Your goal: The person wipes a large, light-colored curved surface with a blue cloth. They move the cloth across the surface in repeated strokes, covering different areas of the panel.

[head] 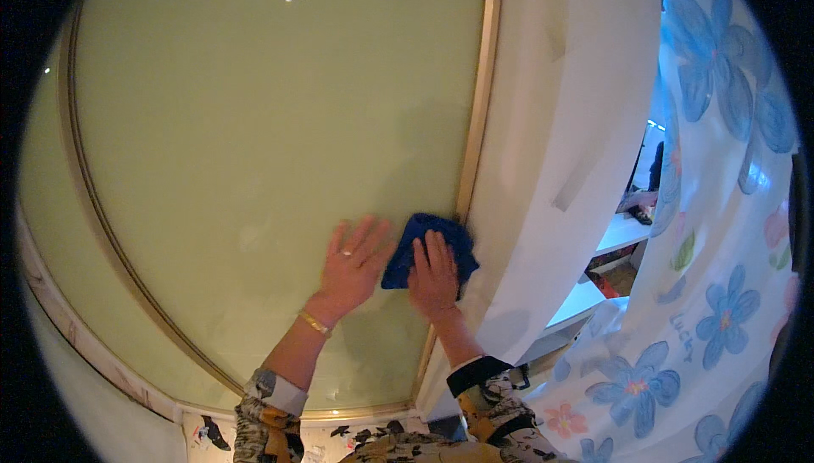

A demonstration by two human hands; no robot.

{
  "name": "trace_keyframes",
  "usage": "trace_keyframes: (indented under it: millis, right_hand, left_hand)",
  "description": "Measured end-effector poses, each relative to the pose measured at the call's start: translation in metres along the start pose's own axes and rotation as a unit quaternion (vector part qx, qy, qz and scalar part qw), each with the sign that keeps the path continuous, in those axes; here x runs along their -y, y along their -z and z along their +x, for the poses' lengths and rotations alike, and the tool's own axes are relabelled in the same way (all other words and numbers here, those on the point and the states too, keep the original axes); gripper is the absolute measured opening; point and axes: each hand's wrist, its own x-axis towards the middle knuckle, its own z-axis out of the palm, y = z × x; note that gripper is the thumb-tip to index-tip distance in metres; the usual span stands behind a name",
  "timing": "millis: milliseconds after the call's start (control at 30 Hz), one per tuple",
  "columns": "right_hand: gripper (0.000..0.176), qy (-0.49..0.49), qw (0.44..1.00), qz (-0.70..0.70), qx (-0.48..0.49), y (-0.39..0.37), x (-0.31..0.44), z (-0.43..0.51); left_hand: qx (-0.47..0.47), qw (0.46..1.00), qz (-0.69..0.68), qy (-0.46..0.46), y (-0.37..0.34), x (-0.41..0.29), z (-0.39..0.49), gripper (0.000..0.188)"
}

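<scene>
A dark blue cloth [395, 272] is spread beneath my right hand [434, 275], which presses it against the panel and its gold-coloured frame strip [478, 116]. The fingers of that hand lie nearly flat on the cloth. Just to the left, my left hand [353, 266] has its fingers spread and holds nothing; it is at the pale green glossy panel [267, 126], but whether it touches the surface I cannot tell. A ring and a gold-coloured bracelet [315, 323] are on that hand and wrist.
To the right of the strip runs a white wall edge [540, 113]. Beyond it a curtain with blue flowers [725, 310] hangs partly before white shelves [626, 234] holding several items. A second metal frame strip [102, 228] curves down the left. Dark shoes [215, 433] lie on the floor below.
</scene>
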Motion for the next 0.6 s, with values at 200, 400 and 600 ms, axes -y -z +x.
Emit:
trace_keyframes:
  millis: [200,400,600]
  right_hand:
    - [0.054,0.039,0.996,-0.033,-0.072,0.028,-0.003,0.091]
    - [0.05,-0.002,0.995,-0.057,-0.08,-0.015,-0.004,0.034]
    - [0.044,-0.002,0.997,-0.041,-0.071,-0.062,-0.017,-0.092]
  left_hand:
    - [-0.004,0.987,0.147,0.067,0.004,0.035,-0.031,0.05]
    - [-0.001,0.987,0.148,0.058,-0.005,0.033,-0.043,0.053]
    - [-0.003,0.987,0.151,0.051,-0.011,0.031,-0.037,0.047]
